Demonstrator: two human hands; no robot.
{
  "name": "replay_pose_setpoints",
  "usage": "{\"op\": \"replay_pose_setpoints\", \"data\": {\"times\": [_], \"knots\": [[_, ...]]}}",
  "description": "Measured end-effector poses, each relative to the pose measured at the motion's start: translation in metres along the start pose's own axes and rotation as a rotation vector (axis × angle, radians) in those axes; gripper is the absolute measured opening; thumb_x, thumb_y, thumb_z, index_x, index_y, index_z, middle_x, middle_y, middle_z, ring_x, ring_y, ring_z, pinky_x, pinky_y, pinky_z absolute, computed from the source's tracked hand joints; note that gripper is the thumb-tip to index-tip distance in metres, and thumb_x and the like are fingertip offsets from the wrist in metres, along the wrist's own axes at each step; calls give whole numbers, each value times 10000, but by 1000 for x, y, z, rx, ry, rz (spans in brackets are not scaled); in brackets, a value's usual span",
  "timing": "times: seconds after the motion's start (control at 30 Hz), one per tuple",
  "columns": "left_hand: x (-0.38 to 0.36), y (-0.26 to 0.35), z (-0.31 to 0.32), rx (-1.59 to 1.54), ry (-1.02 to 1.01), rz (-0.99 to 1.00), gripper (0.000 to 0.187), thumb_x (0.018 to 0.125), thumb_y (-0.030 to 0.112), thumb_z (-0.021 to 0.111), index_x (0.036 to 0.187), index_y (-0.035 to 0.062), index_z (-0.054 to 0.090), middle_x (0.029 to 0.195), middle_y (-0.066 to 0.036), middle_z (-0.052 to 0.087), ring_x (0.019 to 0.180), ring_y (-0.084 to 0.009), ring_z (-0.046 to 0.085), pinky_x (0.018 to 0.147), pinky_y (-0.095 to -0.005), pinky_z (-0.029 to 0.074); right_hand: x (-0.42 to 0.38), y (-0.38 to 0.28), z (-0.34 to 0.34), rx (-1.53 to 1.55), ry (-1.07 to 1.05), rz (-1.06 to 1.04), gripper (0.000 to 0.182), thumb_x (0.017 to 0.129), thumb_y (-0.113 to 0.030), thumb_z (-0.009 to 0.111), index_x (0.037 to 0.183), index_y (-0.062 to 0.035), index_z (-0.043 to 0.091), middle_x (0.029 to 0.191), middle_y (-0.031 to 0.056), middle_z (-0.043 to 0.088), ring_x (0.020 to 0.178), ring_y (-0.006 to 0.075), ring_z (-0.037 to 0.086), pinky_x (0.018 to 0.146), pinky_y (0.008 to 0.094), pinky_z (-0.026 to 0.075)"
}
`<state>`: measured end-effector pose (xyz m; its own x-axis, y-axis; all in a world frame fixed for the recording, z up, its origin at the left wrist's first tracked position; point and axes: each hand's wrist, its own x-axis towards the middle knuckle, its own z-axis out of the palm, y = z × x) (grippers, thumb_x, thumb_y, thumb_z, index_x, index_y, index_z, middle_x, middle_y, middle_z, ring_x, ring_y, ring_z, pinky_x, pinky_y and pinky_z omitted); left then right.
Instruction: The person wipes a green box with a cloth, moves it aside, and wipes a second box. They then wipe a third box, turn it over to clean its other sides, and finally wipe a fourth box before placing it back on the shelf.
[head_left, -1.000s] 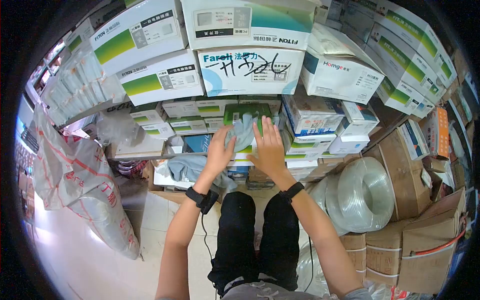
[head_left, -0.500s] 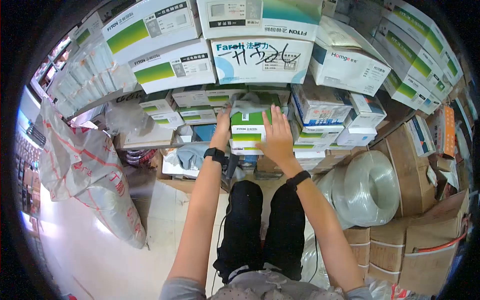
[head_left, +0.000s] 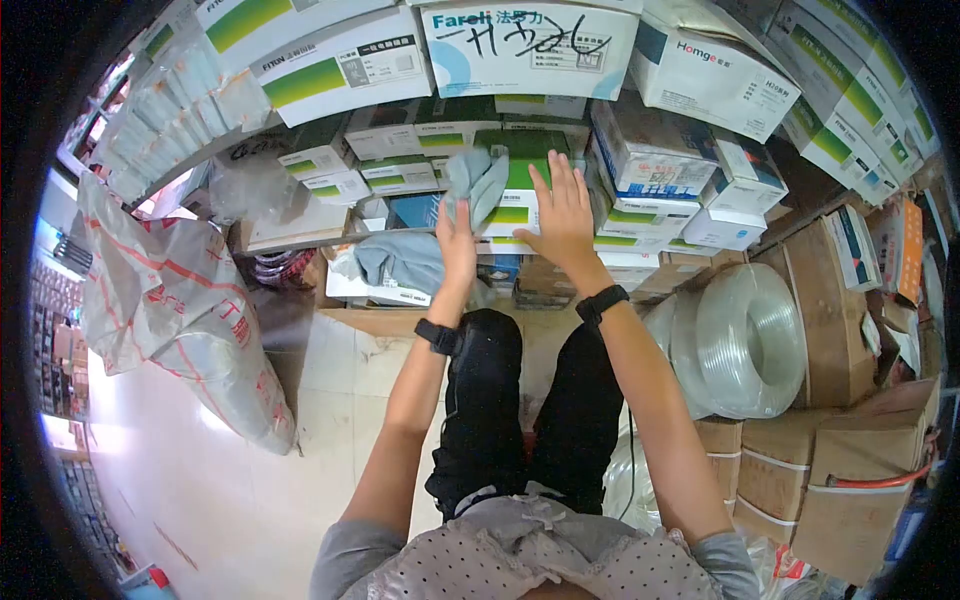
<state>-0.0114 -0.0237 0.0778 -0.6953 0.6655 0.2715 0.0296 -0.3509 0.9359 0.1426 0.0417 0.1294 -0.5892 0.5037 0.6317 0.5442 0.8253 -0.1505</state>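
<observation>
A green and white FITON box (head_left: 513,213) sits on the shelf in front of me. My right hand (head_left: 563,212) lies against its right side and front, fingers stretched out and the thumb spread. A crumpled grey cloth (head_left: 478,182) is gripped in my left hand (head_left: 457,240) and covers the box's left edge. Part of the left hand's grip is hidden by the cloth. Black bands circle both wrists.
Smaller FITON boxes (head_left: 400,174) stand left of it, and a worn carton (head_left: 655,150) to the right. Larger cartons (head_left: 530,50) overhang from above. Another grey cloth (head_left: 400,262) lies lower left. Coiled clear hose (head_left: 755,345) and a plastic sack (head_left: 190,320) flank my legs.
The view has tipped downward, so the shelf appears higher. My left hand has brought the cloth from the box's top to its left edge. My right hand stays on the box.
</observation>
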Motion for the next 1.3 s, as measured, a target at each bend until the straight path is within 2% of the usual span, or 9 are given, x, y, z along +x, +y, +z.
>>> {"op": "replay_pose_setpoints", "data": {"times": [0.2, 0.3, 0.47, 0.7, 0.83, 0.97, 1.07, 1.17, 1.3], "knots": [[76, 12, 10, 734, -337, 153, 437, 819, 226, 534, 1139, -69, 489, 1055, -291, 547, 1003, -383, 535, 872, -373, 404, -3, 12, 16, 15, 118, -63, 794, 595, -421, 728, 1234, -60, 426, 1210, 151, 442, 1137, 297, 405, 1005, 471, 247], [112, -14, 12, 749, -434, 213, 431, 815, 247, 530, 1118, -58, 502, 1036, -303, 542, 983, -418, 527, 844, -410, 420, -5, 13, 38, 1, 293, -39, 676, 648, -447, 686, 1164, -60, 484, 1095, 133, 508, 1042, 288, 467, 966, 484, 279], [139, -33, 32, 978, -366, 257, 338, 767, 222, 528, 1045, 31, 552, 1009, -215, 574, 943, -409, 519, 820, -452, 424, -1, 16, 55, -41, 369, -9, 584, 681, -452, 656, 1093, -65, 508, 1038, 123, 518, 998, 279, 483, 915, 482, 307], [164, -53, 35, 1129, -455, 832, 323, 770, 304, 541, 964, 60, 624, 995, -197, 583, 955, -361, 532, 881, -402, 391, -2, 20, 57, -97, 395, -51, 572, 684, -448, 653, 1091, -81, 487, 1078, 106, 472, 1031, 266, 437, 902, 459, 313], [164, -42, 43, 1326, -548, 435, 342, 795, 303, 506, 972, 30, 612, 1073, -219, 545, 955, -367, 529, 897, -430, 392, -5, 19, 59, -97, 419, -35, 570, 673, -448, 661, 1081, -87, 493, 1064, 98, 472, 1033, 261, 432, 903, 451, 315], [169, -72, 36, 1095, -502, 519, 361, 833, 305, 455, 1015, 23, 587, 1090, -229, 538, 985, -371, 529, 840, -434, 428, -4, 23, 59, -95, 430, -34, 561, 660, -450, 669, 1054, -88, 505, 1055, 95, 469, 1034, 254, 431, 912, 445, 313], [116, 24, 54, 1204, -873, 1, 366, 847, 282, 428, 1085, 31, 548, 1072, -227, 550, 994, -361, 529, 822, -423, 431, -7, 20, 57, -81, 414, -15, 561, 651, -455, 674, 1038, -84, 507, 1052, 94, 468, 1036, 249, 432, 921, 446, 308], [88, 13, 51, 960, -763, 437, 370, 852, 264, 422, 1113, 19, 517, 1011, -235, 570, 956, -363, 544, 794, -425, 438, -6, 22, 62, -74, 424, -17, 564, 646, -465, 674, 1017, -74, 511, 1047, 95, 472, 1042, 246, 435, 930, 451, 303], [93, 22, 54, 869, -840, 279, 355, 851, 257, 429, 1074, -2, 524, 899, -255, 581, 849, -402, 559, 749, -458, 440, -3, 24, 60, -59, 414, -18, 560, 655, -474, 663, 1008, -66, 514, 1039, 101, 483, 1033, 254, 450, 925, 448, 304]]}}
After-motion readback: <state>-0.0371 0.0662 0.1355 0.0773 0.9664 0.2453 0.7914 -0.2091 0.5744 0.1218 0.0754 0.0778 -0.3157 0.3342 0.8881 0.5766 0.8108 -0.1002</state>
